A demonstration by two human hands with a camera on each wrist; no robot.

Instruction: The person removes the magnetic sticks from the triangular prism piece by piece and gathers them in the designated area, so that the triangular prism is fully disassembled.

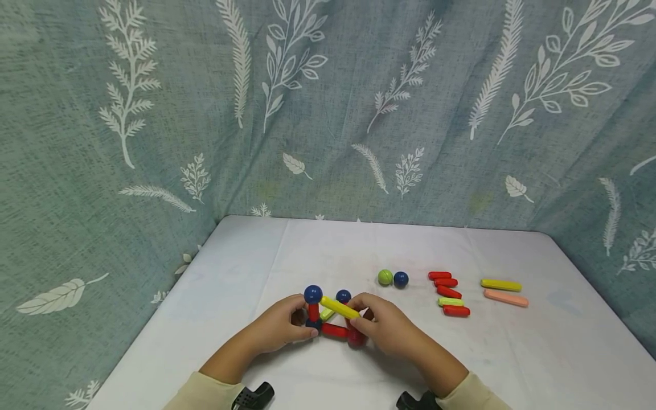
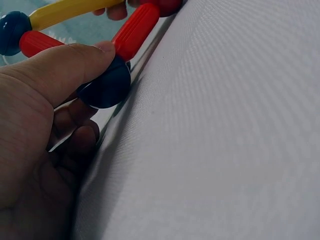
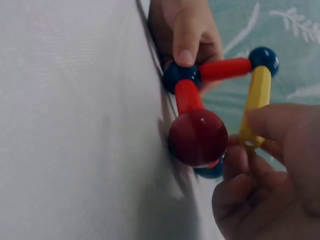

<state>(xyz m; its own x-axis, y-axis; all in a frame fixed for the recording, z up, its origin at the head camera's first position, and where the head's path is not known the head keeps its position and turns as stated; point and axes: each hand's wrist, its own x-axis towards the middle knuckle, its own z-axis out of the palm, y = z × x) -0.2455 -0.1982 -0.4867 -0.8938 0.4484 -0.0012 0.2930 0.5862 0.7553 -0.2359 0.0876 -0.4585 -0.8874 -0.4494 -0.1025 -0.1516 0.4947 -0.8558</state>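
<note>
A small frame of rods and balls stands on the white table between both hands. With thumb and fingers, my left hand [image 1: 279,327] holds the dark blue ball [image 2: 106,87] at its lower left corner. From that ball a red rod [image 1: 313,312] rises to another blue ball [image 1: 313,294]. A second red rod [image 1: 335,331] runs along the table to a dark red ball [image 3: 198,137]. My right hand [image 1: 389,326] pinches the near end of a yellow rod [image 3: 257,92], whose far end meets the upper blue ball. Behind are a yellow-green rod [image 1: 327,314] and a blue ball [image 1: 343,296].
Beyond the right hand lie a green ball [image 1: 385,277] and a blue ball [image 1: 401,279]. Farther right are several short red rods [image 1: 449,291], a short yellow-green rod [image 1: 451,302], a long yellow rod [image 1: 501,284] and a peach rod [image 1: 505,298]. A patterned curtain [image 1: 328,114] hangs behind the table.
</note>
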